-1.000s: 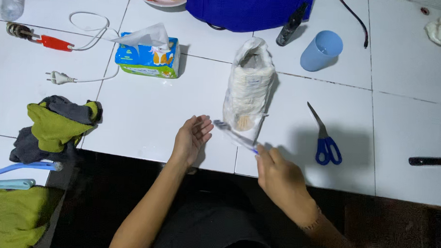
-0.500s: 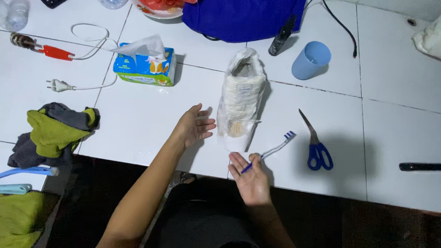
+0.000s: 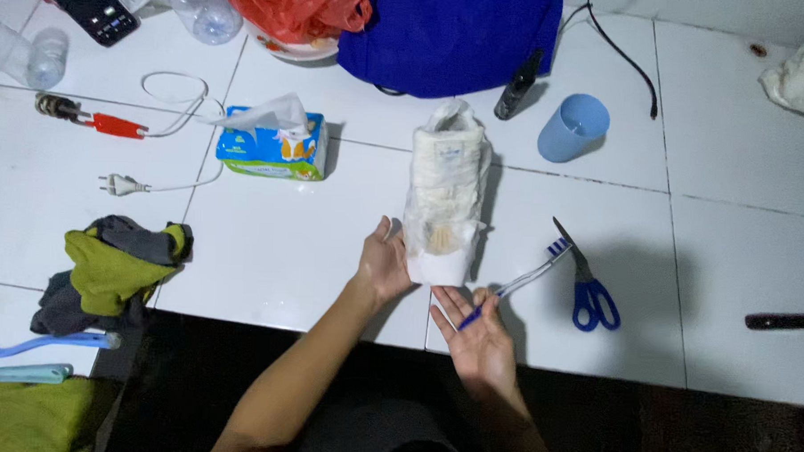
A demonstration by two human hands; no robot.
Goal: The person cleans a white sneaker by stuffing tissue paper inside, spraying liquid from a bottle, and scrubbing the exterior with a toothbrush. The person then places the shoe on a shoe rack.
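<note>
Left hand is laid open against the near left side of the white shoe wrapped in clear plastic, which lies lengthwise on the white tiled worktop. Right hand, palm up, loosely holds a blue-and-clear toothbrush. Blue-handled scissors are seen just right.

Left hand lying low centre, fingers extended upward, palm turned right, grip slack. Right hand just below and right of it, palm up, fingers loosely curling. Both bare forearms rising from bottom edge.
</note>
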